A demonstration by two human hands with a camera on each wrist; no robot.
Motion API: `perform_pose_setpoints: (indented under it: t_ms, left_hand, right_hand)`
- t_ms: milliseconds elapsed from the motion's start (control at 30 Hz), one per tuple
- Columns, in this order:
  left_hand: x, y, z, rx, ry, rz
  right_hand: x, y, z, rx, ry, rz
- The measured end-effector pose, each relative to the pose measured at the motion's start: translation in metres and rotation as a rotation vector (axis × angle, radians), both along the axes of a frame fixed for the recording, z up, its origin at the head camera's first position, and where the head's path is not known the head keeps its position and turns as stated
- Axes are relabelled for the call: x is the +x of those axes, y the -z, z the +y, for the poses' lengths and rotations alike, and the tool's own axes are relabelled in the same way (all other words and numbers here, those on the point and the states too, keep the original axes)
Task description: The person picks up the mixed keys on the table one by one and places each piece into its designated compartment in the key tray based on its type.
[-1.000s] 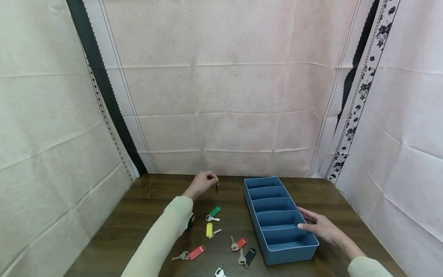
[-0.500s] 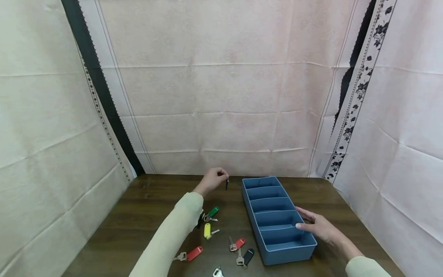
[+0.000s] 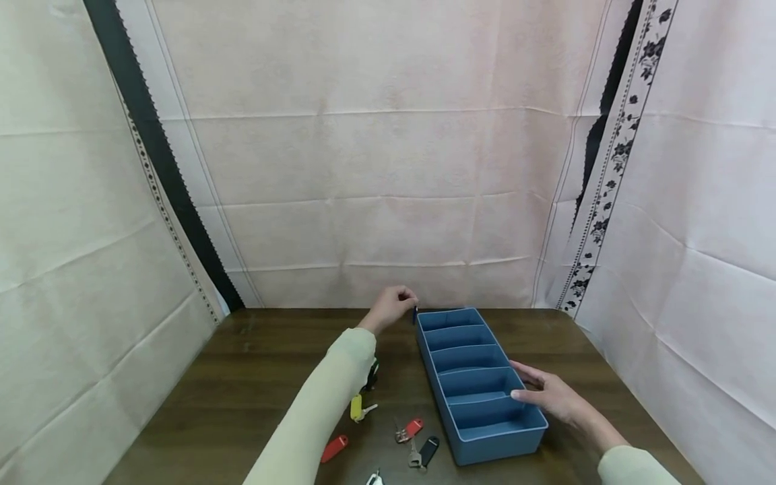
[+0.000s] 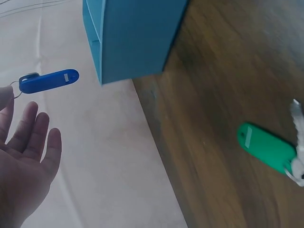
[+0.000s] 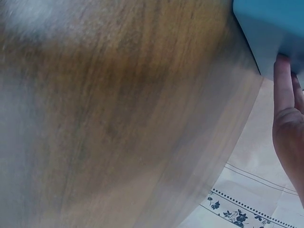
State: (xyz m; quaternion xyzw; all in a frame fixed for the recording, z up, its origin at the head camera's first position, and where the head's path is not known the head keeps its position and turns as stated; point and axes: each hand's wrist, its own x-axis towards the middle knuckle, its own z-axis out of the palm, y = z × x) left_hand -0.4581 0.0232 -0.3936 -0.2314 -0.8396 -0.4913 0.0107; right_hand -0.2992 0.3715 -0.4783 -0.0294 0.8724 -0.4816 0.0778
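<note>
My left hand [image 3: 390, 311] pinches a small metal ring, from which a blue key tag [image 4: 51, 81] hangs; part of a key shows behind the tag. It is at the far left corner of a blue divided box [image 3: 500, 447], just outside the rim in the head view. The other fingers of that hand are loosely spread. My right hand [image 3: 559, 403] holds the box's right wall near the front, thumb over the rim and fingers [image 5: 284, 88] along the outer side. In the head view the box compartments show nothing inside.
Left of the box lie keys with tags: a yellow tag [image 3: 356, 408], a red tag [image 3: 414, 428], a black tag [image 3: 429, 450], another red tag [image 3: 335, 448] and a green tag [image 4: 267, 147]. A white item [image 3: 374, 479] is cut off at the front. Cloth [image 3: 376, 168] hangs behind the table.
My left hand has moved right with the blue key tag, up to the box's far corner. My right hand stays on the box. The head view has shifted slightly.
</note>
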Motion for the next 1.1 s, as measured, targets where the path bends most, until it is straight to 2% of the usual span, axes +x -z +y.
perform_pose_setpoints:
  t_ms: [333,500,700,900,1100]
  left_hand:
    - [-0.006,-0.007,0.036,0.023,0.038,-0.029]
    - [-0.011,-0.003,0.052,0.022,0.036,-0.022]
    - [-0.012,0.001,0.064,0.015,0.015,-0.030]
    - [-0.012,0.002,0.062,-0.020,0.039,-0.066]
    - [-0.014,-0.005,0.043,-0.051,0.080,-0.019]
  right_hand:
    - [0.002,-0.001,-0.003,-0.010,-0.008,0.024]
    - [0.004,-0.001,-0.005,-0.026,-0.006,0.017]
    - [0.005,0.000,-0.005,-0.030,-0.011,0.019]
    - [0.005,0.001,-0.006,-0.051,-0.024,0.002]
    - [0.004,-0.002,-0.002,-0.052,-0.014,0.001]
